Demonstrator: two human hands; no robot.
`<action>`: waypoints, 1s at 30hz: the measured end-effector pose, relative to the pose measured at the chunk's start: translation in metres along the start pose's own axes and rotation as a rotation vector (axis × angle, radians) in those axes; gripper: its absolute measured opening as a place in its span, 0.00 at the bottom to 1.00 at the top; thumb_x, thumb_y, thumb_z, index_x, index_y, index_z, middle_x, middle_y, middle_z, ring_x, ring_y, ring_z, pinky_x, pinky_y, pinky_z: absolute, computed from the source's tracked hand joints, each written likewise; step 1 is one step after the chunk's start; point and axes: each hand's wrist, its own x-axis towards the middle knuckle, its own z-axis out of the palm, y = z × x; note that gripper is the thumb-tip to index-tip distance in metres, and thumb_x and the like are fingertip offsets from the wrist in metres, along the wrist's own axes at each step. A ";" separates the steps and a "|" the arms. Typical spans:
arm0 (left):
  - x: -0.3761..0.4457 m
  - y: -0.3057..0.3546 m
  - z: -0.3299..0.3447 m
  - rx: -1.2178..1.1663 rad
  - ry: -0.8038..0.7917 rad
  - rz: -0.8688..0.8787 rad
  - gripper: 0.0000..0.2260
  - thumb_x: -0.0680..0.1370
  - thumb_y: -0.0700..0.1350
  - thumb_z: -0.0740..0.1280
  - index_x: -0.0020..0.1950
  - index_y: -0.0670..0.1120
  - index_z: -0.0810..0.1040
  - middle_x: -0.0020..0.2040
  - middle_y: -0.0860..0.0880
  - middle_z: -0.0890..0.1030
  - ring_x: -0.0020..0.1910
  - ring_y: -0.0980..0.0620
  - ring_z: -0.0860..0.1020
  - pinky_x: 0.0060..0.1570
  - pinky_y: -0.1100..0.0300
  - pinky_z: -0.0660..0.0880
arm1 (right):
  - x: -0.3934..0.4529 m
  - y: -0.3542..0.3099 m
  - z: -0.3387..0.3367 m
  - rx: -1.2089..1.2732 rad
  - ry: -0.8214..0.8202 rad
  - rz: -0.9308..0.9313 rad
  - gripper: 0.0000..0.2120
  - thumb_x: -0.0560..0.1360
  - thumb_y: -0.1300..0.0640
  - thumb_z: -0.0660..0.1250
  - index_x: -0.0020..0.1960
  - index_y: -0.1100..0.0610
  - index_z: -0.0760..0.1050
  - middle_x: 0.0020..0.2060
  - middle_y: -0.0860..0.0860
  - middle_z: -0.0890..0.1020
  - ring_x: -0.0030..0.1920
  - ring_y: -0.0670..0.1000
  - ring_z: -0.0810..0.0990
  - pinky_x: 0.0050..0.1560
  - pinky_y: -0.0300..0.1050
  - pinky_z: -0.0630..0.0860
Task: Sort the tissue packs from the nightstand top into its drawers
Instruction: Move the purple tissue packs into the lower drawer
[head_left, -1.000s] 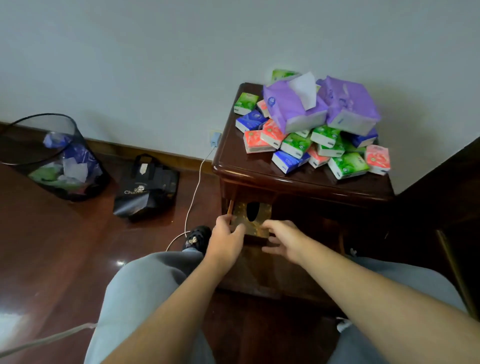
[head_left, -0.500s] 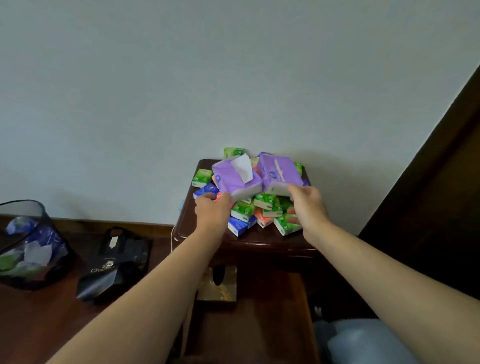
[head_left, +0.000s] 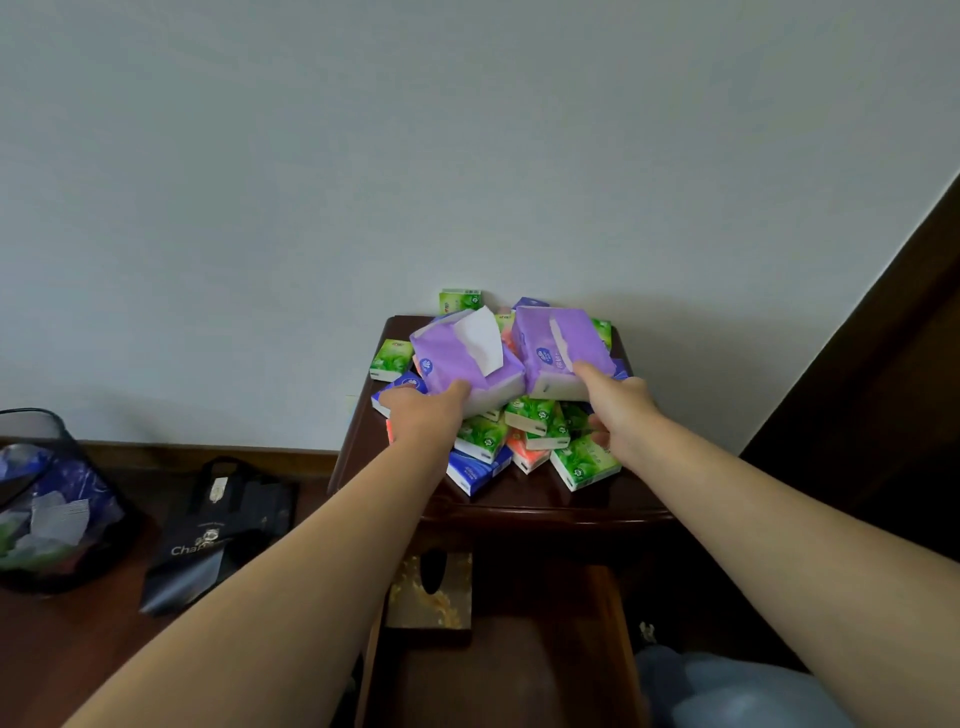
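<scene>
1. Nearest, the top drawer (head_left: 519, 665) of the nightstand (head_left: 519, 512) stands pulled out, ready to take packs from above; a gold tissue box (head_left: 431, 592) sits in its back left corner, and the rest of its floor shows bare dark wood.
2. Above it, both arms reach over the open drawer to the heap of small tissue packs (head_left: 524, 441), green, blue and coral, piled on the nightstand top.
3. The left hand (head_left: 423, 418) curls its fingers under the near edge of the left purple pack (head_left: 457, 364), the one with a white tissue sticking up; it looks like a grip for lifting.
4. The right hand (head_left: 621, 410) closes on the right purple pack (head_left: 563, 351), forefinger laid on top and thumb below.
5. Taking the two big packs first makes sense, I'd say, since they sit on top of the heap.
6. Farthest back, a few small packs lean near the wall (head_left: 467, 156).
</scene>
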 end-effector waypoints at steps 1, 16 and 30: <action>0.000 0.000 0.000 -0.007 -0.003 0.005 0.29 0.73 0.51 0.77 0.65 0.44 0.65 0.48 0.45 0.76 0.44 0.47 0.79 0.48 0.51 0.81 | 0.000 -0.001 0.000 0.021 0.003 0.005 0.21 0.75 0.43 0.72 0.59 0.56 0.74 0.44 0.53 0.75 0.38 0.52 0.72 0.31 0.43 0.67; -0.077 -0.016 -0.079 -0.401 -0.411 0.080 0.07 0.75 0.40 0.68 0.53 0.45 0.81 0.47 0.46 0.86 0.36 0.49 0.83 0.30 0.58 0.77 | -0.092 0.010 -0.043 0.634 -0.420 -0.037 0.09 0.82 0.58 0.65 0.57 0.62 0.79 0.46 0.59 0.87 0.45 0.56 0.88 0.43 0.52 0.85; -0.117 -0.175 -0.140 -0.197 -0.507 -0.368 0.19 0.73 0.39 0.72 0.64 0.48 0.80 0.50 0.45 0.88 0.41 0.46 0.87 0.36 0.49 0.83 | -0.138 0.180 -0.063 0.203 -0.795 0.274 0.23 0.74 0.55 0.76 0.68 0.51 0.78 0.63 0.59 0.84 0.59 0.59 0.86 0.49 0.59 0.84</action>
